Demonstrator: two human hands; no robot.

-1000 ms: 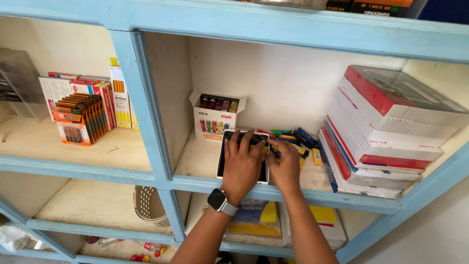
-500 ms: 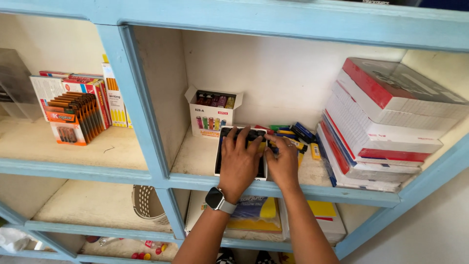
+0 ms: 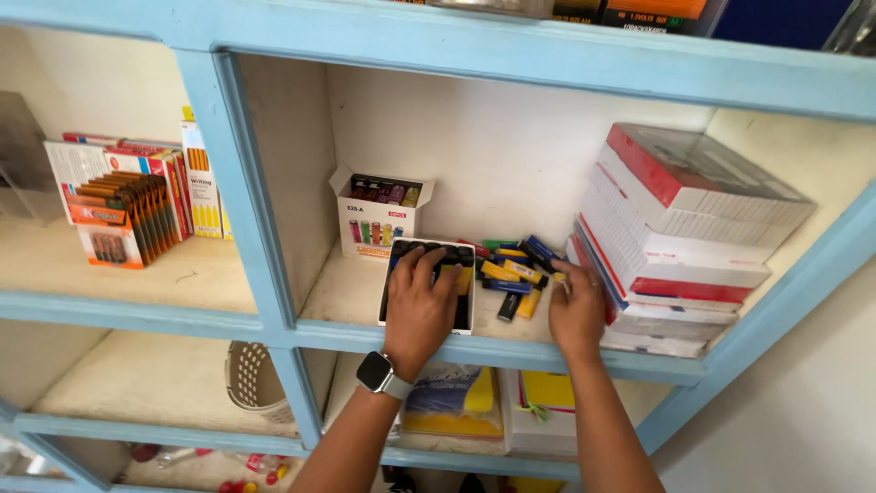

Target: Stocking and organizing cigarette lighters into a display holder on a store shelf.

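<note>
Left hand (image 3: 418,306), watch (image 3: 375,372) on wrist, lies palm-down on the tray (image 3: 427,287): fingers spread and curled over its top, pressing on it, not wrapped around it. The tray is a flat white-rimmed box of dark lighters, sitting at the front edge of the shelf (image 3: 356,290), middle compartment.

Right hand (image 3: 575,308) is just right of the tray, open, fingers loosely extended. Fingertips touch the loose lighters (image 3: 513,272) and the hand's outer edge sits against the stack (image 3: 680,233). Holds nothing as far as I can tell; the palm side is hidden.

Loose lighters: small heap of yellow, blue, black, green and red ones, right of the tray and touching its right rim, between the tray and the stack.

Stack: red-and-white flat boxes, piled and leaning, right of the tray against the compartment's right side.

Carton (image 3: 380,214): small white open-top box with coloured lighters standing in it, behind the tray, near the back wall and slightly left.

Left of the tray, past the blue upright (image 3: 235,187), next compartment: battery packs (image 3: 119,212) in orange and red card, standing upright in a row.

Below the tray, on the lower shelf: yellow-and-blue packet (image 3: 454,402) and a yellow-fronted pack (image 3: 546,393). Lower left of the tray: a beige basket (image 3: 250,379), partly hidden by the frame.
</note>
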